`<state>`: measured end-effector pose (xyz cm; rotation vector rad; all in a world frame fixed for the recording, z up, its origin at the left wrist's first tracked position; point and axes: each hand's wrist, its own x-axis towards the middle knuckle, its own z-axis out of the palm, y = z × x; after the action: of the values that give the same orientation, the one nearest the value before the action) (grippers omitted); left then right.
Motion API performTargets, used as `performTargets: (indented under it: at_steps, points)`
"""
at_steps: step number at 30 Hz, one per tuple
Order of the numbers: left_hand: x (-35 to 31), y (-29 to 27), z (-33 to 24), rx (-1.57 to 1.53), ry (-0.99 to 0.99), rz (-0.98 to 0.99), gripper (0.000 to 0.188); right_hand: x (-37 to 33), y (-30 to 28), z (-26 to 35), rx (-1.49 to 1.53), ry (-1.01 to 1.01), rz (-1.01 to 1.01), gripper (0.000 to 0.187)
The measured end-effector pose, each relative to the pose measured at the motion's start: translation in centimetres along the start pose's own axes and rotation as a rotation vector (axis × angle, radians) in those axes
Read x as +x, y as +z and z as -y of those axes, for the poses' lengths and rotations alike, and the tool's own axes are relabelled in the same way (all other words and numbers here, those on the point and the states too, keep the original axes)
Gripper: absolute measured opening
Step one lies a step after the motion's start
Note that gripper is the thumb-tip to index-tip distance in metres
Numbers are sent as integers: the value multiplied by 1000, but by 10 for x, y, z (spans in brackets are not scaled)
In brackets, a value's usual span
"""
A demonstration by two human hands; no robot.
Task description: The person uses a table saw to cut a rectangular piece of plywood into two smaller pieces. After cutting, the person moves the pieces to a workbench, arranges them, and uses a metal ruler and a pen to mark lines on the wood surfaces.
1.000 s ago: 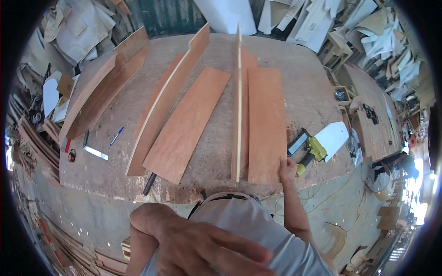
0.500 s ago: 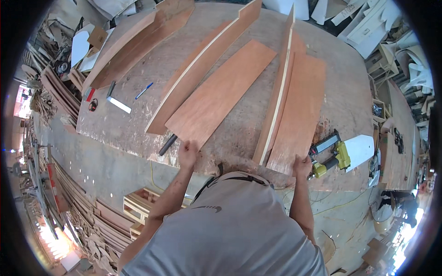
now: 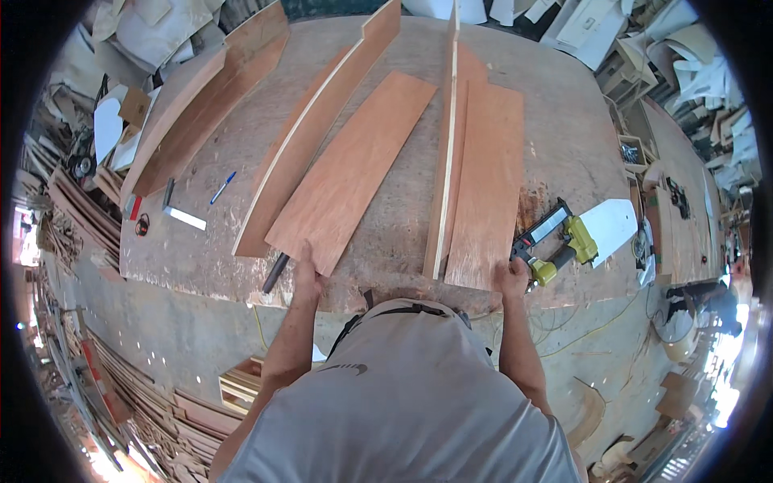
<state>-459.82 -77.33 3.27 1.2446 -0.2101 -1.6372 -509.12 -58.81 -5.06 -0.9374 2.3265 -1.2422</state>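
My left hand (image 3: 306, 271) grips the near end of a flat reddish-brown plywood board (image 3: 354, 173), its thumb on top. The board lies slanted on the worktable. A dark handle (image 3: 275, 273) pokes out beside its near left corner. My right hand (image 3: 512, 278) is closed on the near right corner of another flat plywood board (image 3: 488, 177). Left of that board runs a plywood piece with an upright strip (image 3: 445, 161). A similar upright-edged piece (image 3: 318, 121) lies left of the slanted board. Close beside my right hand rests a yellow-green nail gun (image 3: 576, 241).
A third plywood assembly (image 3: 201, 113) stands at the far left of the table (image 3: 564, 145). Near it are a try square (image 3: 185, 216), a blue pen (image 3: 223, 187) and a tape measure (image 3: 142, 224). A white panel (image 3: 609, 228) lies by the nail gun. Scrap wood surrounds the table.
The view has shifted, so the table and boards appear farther left. My left thumb now shows on top of the slanted board. My right hand stays at its board's corner.
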Motion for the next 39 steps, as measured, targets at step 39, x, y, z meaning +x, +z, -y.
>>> performTargets:
  at_steps: [39]
  points:
    - [39,-92,-220,-33,503,-102,58,-108,48,232,1167,729,201,72]
